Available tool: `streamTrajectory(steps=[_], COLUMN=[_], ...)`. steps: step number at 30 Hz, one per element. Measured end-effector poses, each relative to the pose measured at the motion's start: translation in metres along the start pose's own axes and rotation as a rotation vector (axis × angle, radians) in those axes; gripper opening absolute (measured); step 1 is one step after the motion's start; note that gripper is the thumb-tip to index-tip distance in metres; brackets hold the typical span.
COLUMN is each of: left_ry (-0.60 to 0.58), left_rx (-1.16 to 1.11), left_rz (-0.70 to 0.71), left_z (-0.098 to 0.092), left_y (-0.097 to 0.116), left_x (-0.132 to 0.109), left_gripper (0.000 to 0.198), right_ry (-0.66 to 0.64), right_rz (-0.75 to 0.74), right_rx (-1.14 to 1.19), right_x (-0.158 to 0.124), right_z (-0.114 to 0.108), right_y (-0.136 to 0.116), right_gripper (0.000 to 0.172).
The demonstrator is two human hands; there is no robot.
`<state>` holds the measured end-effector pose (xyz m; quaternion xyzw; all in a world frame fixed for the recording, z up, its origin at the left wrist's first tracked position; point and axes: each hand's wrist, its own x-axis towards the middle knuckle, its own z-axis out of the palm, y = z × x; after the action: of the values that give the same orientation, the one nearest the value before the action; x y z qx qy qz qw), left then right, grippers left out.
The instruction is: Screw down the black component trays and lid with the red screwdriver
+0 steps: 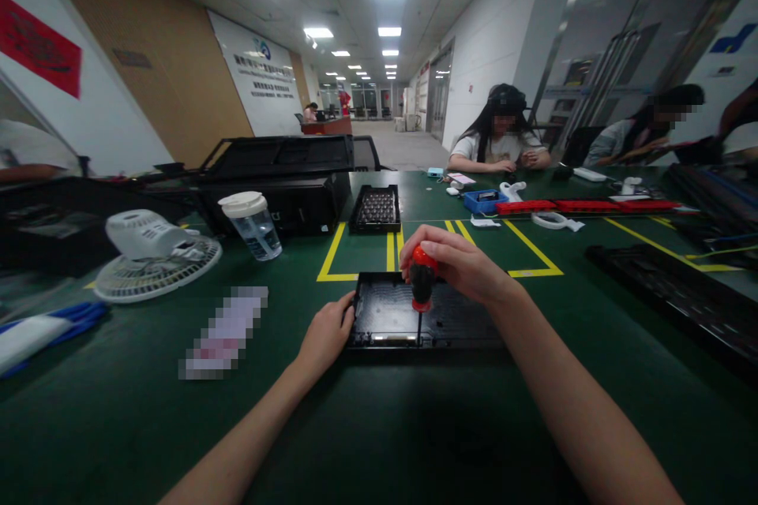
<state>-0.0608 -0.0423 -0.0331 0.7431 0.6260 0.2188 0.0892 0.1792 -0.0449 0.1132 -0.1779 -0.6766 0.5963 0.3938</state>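
A flat black plastic panel (450,319) lies on the green table (379,426) right in front of me. My right hand (459,262) is closed round the top of a red and black screwdriver (422,284), held upright with its tip down on the panel's near edge. My left hand (327,335) grips the panel's left edge, fingers curled on it.
A black tray of screws (375,209) sits beyond the panel inside yellow floor-tape lines. A white desk fan (155,254) and a plastic jar (254,225) stand at left, before black cases. Other people work at the far right beside red strips (586,206) and a blue box (484,200).
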Motion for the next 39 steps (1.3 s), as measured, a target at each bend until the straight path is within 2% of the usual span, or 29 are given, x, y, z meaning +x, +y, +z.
streamTrajectory(steps=[39], left_ry=[-0.023], left_rx=[0.013], left_rz=[0.01], left_z=[-0.0038], left_y=[0.0028], left_x=[-0.0005], left_gripper=[0.042], right_ry=[-0.012], right_rz=[-0.015], right_rx=[-0.04], right_x=[0.0012], right_z=[0.003], right_y=[-0.0002], right_gripper=[0.017])
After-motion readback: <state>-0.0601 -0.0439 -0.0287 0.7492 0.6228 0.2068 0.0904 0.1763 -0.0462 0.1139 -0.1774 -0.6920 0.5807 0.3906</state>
